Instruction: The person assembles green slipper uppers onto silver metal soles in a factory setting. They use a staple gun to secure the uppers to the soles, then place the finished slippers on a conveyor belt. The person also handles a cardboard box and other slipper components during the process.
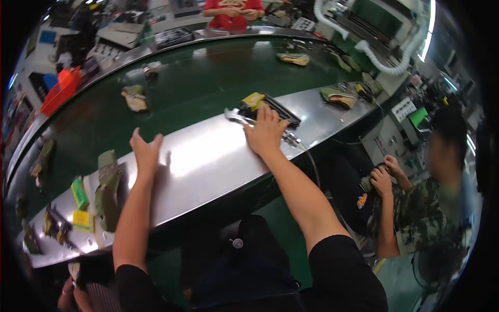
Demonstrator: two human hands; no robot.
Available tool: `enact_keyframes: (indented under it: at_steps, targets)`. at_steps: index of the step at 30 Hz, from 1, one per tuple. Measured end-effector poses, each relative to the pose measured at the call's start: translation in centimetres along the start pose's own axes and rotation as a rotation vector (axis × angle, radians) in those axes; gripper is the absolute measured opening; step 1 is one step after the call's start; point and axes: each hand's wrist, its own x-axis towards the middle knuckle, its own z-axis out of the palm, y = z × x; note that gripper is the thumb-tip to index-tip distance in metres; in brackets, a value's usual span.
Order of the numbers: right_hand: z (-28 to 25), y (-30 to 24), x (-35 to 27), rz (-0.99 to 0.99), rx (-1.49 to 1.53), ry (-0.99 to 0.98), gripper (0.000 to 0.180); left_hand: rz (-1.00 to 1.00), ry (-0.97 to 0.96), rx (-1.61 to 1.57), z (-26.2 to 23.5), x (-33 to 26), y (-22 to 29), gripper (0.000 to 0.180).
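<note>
My left hand (pixel 147 149) hovers over the near steel ledge (pixel 195 156) with fingers apart, holding nothing. My right hand (pixel 266 130) lies palm down with its fingers stretched out. Beneath it is a silver metal tool (pixel 236 117), its head sticking out on the left and a thin hose running from its right end. My palm covers the tool's middle. Just beyond the fingers lie a black tray-like holder (pixel 283 110) and a yellow piece (pixel 253 100). Left of my left forearm, an olive green shoe-like piece (pixel 107 195) rests on the ledge.
A green belt (pixel 208 78) beyond the ledge carries scattered green and tan pieces (pixel 136 98). Green and yellow boxes (pixel 82 221) sit at the ledge's left end. More pieces (pixel 339 98) lie at its right. A seated co-worker (pixel 416 208) is at right; another (pixel 234 13) is across.
</note>
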Motion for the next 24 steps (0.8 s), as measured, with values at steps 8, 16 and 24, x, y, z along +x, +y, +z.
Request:
enact_keyframes:
  at_steps: [8, 16, 24]
  targets:
    - [0.4, -0.5, 0.4, -0.013, 0.114, 0.028, 0.081, -0.138, 0.288, 0.332, 8.3, 18.6, -8.9, 0.117]
    - [0.9, 0.1, 0.2, -0.022, 0.046, 0.032, 0.080, -0.242, 0.328, 0.582, 10.2, 26.4, -14.3, 0.107]
    - [0.5, 0.6, -0.2, 0.015, 0.138, 0.004, 0.079, -0.413, 0.466, -0.662, 8.2, 28.2, -18.9, 0.040]
